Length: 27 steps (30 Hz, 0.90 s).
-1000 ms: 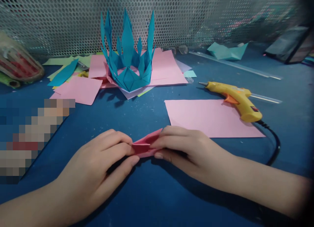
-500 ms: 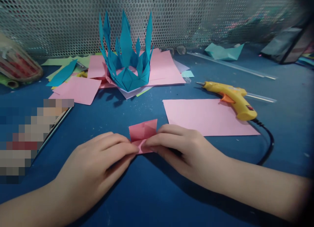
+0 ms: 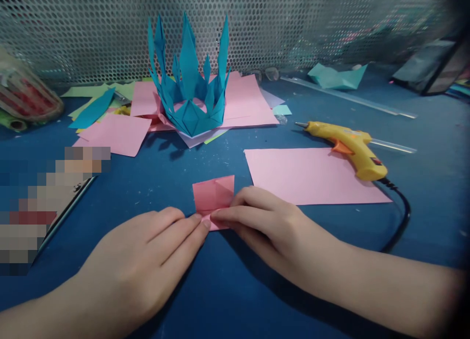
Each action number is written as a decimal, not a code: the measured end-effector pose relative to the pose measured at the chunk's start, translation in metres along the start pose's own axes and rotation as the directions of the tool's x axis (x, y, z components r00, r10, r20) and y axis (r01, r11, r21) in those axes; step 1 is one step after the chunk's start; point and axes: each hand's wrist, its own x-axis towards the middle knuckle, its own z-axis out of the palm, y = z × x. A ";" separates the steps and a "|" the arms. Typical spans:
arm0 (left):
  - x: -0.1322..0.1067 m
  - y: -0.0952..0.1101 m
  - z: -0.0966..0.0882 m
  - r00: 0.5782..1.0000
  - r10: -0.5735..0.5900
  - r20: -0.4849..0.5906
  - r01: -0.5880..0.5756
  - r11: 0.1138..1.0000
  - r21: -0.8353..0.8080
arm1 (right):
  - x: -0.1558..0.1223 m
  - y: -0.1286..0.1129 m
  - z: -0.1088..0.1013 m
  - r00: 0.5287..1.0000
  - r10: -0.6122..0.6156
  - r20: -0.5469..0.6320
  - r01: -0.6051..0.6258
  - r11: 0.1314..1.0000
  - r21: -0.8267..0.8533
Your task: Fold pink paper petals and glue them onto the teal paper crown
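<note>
A small piece of pink paper (image 3: 213, 194) is folded on the blue table, its back flap standing up with a crease down it. My left hand (image 3: 143, 256) has its fingertips on the left end of the fold, thumb close to the front edge. From the right, my right hand (image 3: 271, 221) pinches the lower layer near its right end. The fingertips of both hands almost meet over the paper and cover part of it. Behind the paper stands a blue folded-paper crown (image 3: 193, 116) with tall points.
A yellow glue gun (image 3: 341, 138) rests partly on a pink sheet (image 3: 293, 175), its black cord running toward my right forearm. Pink sheets (image 3: 249, 101) lie under the crown. At left are a pixelated flat object (image 3: 47, 212) and a clear container (image 3: 29, 92). Perforated metal (image 3: 110, 31) stands behind.
My left hand has shifted its fingers, with the thumb now showing at the paper's front edge. The upright flap stands slightly higher. My right hand has barely moved.
</note>
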 end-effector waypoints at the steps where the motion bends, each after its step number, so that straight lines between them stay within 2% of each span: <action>1: 0.000 0.001 0.000 1.000 0.001 0.006 -0.001 1.000 0.020 | 0.000 0.000 0.000 1.000 0.001 0.001 -0.001 1.000 -0.006; 9: 0.019 0.004 -0.010 0.997 0.036 0.064 -0.036 0.999 0.000 | 0.001 0.000 -0.001 1.000 0.015 -0.024 -0.016 1.000 -0.027; 18: 0.012 0.007 -0.012 0.995 0.039 0.094 -0.039 0.999 0.005 | 0.000 0.002 0.000 0.999 0.034 -0.042 -0.035 0.999 -0.029; 23: 0.011 0.006 -0.013 0.996 0.029 0.088 -0.027 0.999 -0.024 | 0.000 0.001 -0.006 0.999 -0.020 -0.032 0.016 0.992 -0.127; 27: 0.013 0.005 -0.009 0.998 0.001 0.057 0.004 0.997 -0.075 | -0.003 0.000 -0.010 0.991 -0.131 -0.002 0.126 0.961 -0.245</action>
